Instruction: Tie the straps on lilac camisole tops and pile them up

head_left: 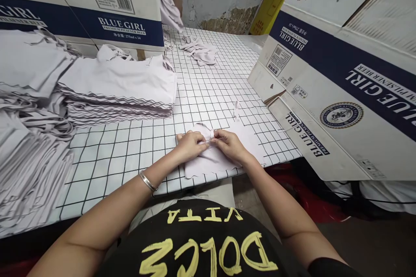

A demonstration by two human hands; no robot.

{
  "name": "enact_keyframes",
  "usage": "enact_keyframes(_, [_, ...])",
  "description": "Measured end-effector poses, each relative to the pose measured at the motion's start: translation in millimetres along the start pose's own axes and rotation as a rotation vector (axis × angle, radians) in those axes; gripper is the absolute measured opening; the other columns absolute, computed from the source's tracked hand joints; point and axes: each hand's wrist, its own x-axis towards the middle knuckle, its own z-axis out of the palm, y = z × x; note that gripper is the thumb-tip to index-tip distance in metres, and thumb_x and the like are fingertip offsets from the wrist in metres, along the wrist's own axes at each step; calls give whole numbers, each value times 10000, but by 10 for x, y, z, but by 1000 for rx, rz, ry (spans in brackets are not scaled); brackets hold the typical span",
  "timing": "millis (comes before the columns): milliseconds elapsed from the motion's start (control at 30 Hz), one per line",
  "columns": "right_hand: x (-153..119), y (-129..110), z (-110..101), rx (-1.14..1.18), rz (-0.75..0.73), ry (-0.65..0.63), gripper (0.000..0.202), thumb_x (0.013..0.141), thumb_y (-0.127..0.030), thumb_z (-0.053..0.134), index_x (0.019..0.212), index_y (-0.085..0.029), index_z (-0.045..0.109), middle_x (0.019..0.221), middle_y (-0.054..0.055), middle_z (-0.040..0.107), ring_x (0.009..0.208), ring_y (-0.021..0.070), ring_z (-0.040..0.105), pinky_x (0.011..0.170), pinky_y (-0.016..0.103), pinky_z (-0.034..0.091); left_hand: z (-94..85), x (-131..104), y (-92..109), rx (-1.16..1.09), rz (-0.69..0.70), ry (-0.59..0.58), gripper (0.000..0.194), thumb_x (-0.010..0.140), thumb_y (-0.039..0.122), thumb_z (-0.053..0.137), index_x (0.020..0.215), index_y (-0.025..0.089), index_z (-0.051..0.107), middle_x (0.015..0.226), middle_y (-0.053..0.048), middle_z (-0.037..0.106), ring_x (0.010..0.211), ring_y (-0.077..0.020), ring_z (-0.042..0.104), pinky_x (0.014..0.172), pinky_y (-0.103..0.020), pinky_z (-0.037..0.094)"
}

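A pale pinkish-white fabric garment piece (203, 165) with a wavy lower edge lies at the table's front edge. My left hand (191, 144) and my right hand (229, 143) meet over its upper part, fingers closed in a pinch. Between them a narrow fabric strap (212, 134) pokes up, and both hands grip at it. A thin curved band of the same fabric loops just behind my left fingers. The exact spot under the fingertips is hidden. Beyond my right hand, a small fabric scrap (237, 110) rests on the table.
Tall stacks of similar garment pieces (120, 80) fill the left side of the grid-patterned table (208, 91). A beer carton (130, 4) stands behind them, and another carton (312, 91) leans in on the right. Crumpled fabric (201, 52) lies at the back.
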Motion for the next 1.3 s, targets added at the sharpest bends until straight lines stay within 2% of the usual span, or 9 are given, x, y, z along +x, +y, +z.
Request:
enact_keyframes(267, [0, 6, 39, -26, -1, 11, 109, 835, -253, 549, 743, -195, 538, 737, -4, 544, 723, 147, 501, 690, 266, 400, -12, -7, 12, -11, 8, -26, 268, 786, 418, 565, 658, 192, 629, 818, 1, 666, 952, -230, 549, 952, -454, 229])
enact_keyframes(533, [-18, -10, 41, 23, 25, 4, 104, 827, -256, 554, 747, -190, 549, 729, -6, 545, 713, 145, 496, 673, 264, 396, -3, 11, -15, -31, 6, -26, 215, 765, 378, 576, 659, 203, 643, 813, 8, 663, 945, -226, 561, 956, -419, 259])
enact_keyframes(833, [-44, -33, 69, 87, 53, 1, 104, 829, -264, 559, 765, -183, 565, 740, -6, 551, 724, 142, 504, 680, 267, 405, -22, -3, 14, -25, 3, -35, 251, 769, 398, 564, 649, 190, 634, 795, 10, 655, 912, -218, 562, 958, -433, 241])
enact_keyframes(967, [-27, -40, 126, 144, 55, 17, 115, 815, -275, 582, 750, -182, 560, 734, -8, 549, 728, 141, 509, 698, 273, 415, -17, 10, 17, -30, 13, -32, 294, 779, 422, 560, 623, 178, 610, 751, 6, 633, 858, -204, 570, 918, -401, 285])
enact_keyframes(1067, [-14, -65, 159, 251, 110, 42, 155, 786, -313, 625, 744, -184, 551, 753, -4, 566, 738, 143, 529, 703, 274, 427, -41, 26, 10, 7, 13, -66, 332, 810, 451, 533, 641, 174, 604, 756, -10, 632, 843, -213, 574, 891, -404, 317])
enact_keyframes(1133, [7, -103, 155, 395, 209, 41, 200, 750, -341, 667, 801, -191, 545, 808, 9, 611, 745, 148, 560, 676, 269, 441, -62, 0, 7, 120, 17, -92, 324, 799, 491, 566, 739, 181, 639, 821, -40, 651, 909, -257, 566, 912, -457, 310])
enact_keyframes(1167, [26, -129, 144, 487, 271, 33, 248, 727, -342, 691, 856, -199, 535, 841, 16, 636, 750, 152, 579, 658, 265, 447, -65, -36, 6, 202, 27, -66, 329, 776, 503, 606, 835, 183, 655, 891, -66, 658, 964, -289, 553, 927, -495, 298])
enact_keyframes(1233, [87, -190, 106, 682, 376, 30, 378, 684, -308, 733, 960, -218, 492, 872, 24, 672, 768, 160, 616, 645, 259, 463, -43, -162, -4, 374, 77, 76, 451, 746, 470, 678, 1084, 177, 622, 1104, -134, 630, 1097, -343, 503, 979, -569, 245])
enact_keyframes(1300, [186, -252, 55, 859, 434, 19, 452, 662, -247, 751, 999, -222, 451, 878, 36, 695, 794, 164, 642, 679, 266, 484, 25, -347, -43, 487, 214, 197, 559, 800, 409, 658, 1290, 186, 506, 1324, -169, 524, 1234, -352, 430, 1056, -606, 136])
